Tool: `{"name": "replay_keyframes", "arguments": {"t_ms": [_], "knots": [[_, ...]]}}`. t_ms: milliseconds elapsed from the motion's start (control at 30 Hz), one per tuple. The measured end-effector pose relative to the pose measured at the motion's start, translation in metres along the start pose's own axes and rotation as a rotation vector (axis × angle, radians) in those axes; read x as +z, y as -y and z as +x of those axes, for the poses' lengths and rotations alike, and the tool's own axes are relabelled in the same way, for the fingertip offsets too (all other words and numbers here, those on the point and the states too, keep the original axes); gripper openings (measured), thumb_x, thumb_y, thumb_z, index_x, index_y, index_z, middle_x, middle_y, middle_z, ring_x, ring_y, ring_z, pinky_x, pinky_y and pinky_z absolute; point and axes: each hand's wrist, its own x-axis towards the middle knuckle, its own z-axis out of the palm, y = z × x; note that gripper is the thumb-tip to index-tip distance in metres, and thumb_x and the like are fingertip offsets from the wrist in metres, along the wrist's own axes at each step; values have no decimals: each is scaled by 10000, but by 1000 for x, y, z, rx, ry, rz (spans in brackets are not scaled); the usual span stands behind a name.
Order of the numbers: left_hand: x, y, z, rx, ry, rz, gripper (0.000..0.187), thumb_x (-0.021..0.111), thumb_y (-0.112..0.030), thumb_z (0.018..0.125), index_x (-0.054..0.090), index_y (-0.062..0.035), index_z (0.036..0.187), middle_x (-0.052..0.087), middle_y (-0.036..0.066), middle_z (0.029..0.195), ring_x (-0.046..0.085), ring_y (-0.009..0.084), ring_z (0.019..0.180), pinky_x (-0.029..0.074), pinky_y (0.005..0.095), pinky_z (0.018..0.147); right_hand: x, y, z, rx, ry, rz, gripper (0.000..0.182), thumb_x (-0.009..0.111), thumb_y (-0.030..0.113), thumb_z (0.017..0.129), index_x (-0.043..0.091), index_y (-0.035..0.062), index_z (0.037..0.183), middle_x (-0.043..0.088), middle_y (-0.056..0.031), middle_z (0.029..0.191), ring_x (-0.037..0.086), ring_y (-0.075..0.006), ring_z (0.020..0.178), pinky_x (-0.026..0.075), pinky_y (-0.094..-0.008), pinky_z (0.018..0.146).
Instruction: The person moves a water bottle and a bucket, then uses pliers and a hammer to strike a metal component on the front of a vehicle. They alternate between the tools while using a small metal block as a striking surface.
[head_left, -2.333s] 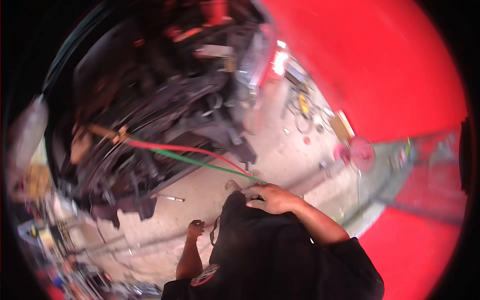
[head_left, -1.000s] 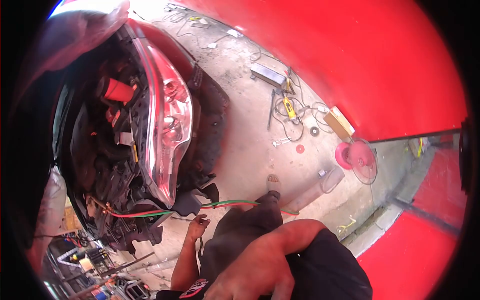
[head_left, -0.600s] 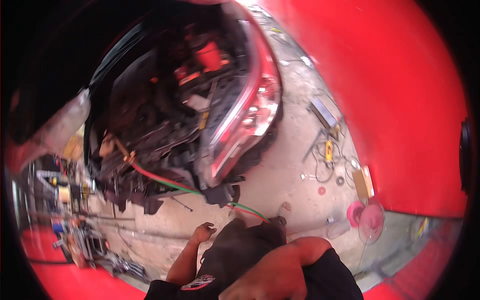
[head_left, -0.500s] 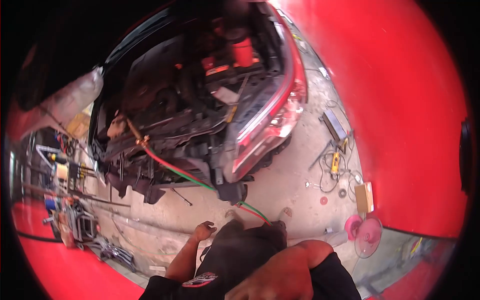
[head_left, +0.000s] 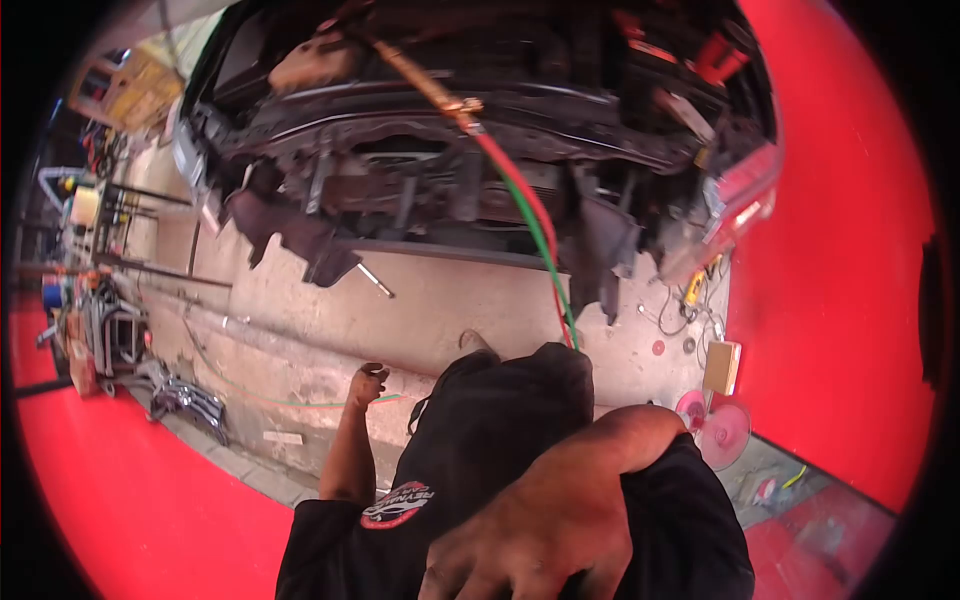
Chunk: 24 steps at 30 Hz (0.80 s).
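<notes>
My left hand point(head_left: 370, 383) hangs low at my side over the floor, fingers loosely bent and apart, with nothing in it. Close under the camera, my right hand point(head_left: 530, 530) is raised in front of my chest, back of the hand towards me. Its fingertips run off the bottom edge, so anything they touch is hidden. Ahead, a brass gas torch point(head_left: 425, 85) rests across the front of the car's open engine bay point(head_left: 480, 70). Its red hose point(head_left: 515, 185) and green hose point(head_left: 530, 215) hang down towards my legs, out of reach of both hands.
The car's front end is stripped, with dark panels point(head_left: 300, 235) hanging. A yellow power tool point(head_left: 694, 290), cardboard box point(head_left: 722, 368) and pink fan point(head_left: 722, 432) stand right. Metal racks and parts point(head_left: 120, 335) crowd the left. Hose point(head_left: 300, 402) crosses the floor; red sheeting point(head_left: 830, 250) flanks the bay.
My view has turned to face the car's front squarely, and the torch appears nearer. My right hand shows more fully at the bottom. My left hand stays low and empty.
</notes>
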Motion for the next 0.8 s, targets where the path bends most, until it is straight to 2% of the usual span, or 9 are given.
{"name": "replay_keyframes", "arguments": {"t_ms": [167,233,333,500,533,567,633,700,800], "knots": [[-61,62,0,-125,-150,-156,485,677,-286,846,539,-15,1223,666,108,851,623,195,631,478,318,486,-29,-71,39,61,58,134,519,674,457,833,643,7,1089,557,-188,1245,519,-392,1127,422,-497,923],[-62,86,1,-118,-184,-287,499,678,-286,847,532,-7,1234,669,121,849,627,192,634,485,309,491,-48,-97,58,149,106,250,594,678,463,827,604,-6,1185,541,-192,1267,513,-385,1138,411,-497,942],[-40,97,-8,-132,-210,-360,516,679,-298,846,536,3,1240,681,150,889,640,200,652,508,327,543,-68,-140,79,178,131,441,684,688,465,816,543,-26,1270,525,-199,1286,510,-379,1143,405,-495,954],[1,117,-29,-221,-193,-405,520,680,-338,831,571,3,1208,685,183,879,668,221,688,527,336,660,-102,-210,110,178,246,652,712,703,452,806,521,-38,1290,518,-206,1291,514,-378,1129,406,-487,949],[3,122,-31,-301,-138,-436,513,684,-309,846,539,-17,1242,666,141,940,642,198,705,509,313,561,-111,-222,115,185,255,699,704,708,445,802,525,-31,1288,520,-207,1288,515,-380,1124,407,-486,947],[2,126,-34,-341,-113,-447,510,678,-304,849,534,-20,1246,668,144,960,649,203,721,511,320,563,-121,-235,122,191,278,732,704,708,445,802,525,-31,1288,520,-207,1288,515,-380,1124,407,-486,947],[-2,135,-45,-395,-216,-530,549,695,-362,808,573,-10,1211,690,170,892,668,208,695,526,330,589,-141,-260,137,152,375,800,655,721,402,803,541,-22,1270,524,-212,1280,518,-384,1111,410,-489,937],[-22,146,-45,-479,-247,-565,532,689,-340,822,563,-14,1224,685,161,921,662,201,696,517,324,556,-154,-284,152,126,402,895,629,726,380,801,550,-17,1257,525,-215,1278,518,-387,1109,412,-493,933],[-53,128,-64,-508,-475,-831,469,662,-283,851,560,-18,1224,671,132,917,642,190,686,505,324,543,-169,-317,173,106,422,1021,589,734,346,798,563,-10,1235,523,-217,1280,517,-392,1108,415,-501,924]]}}
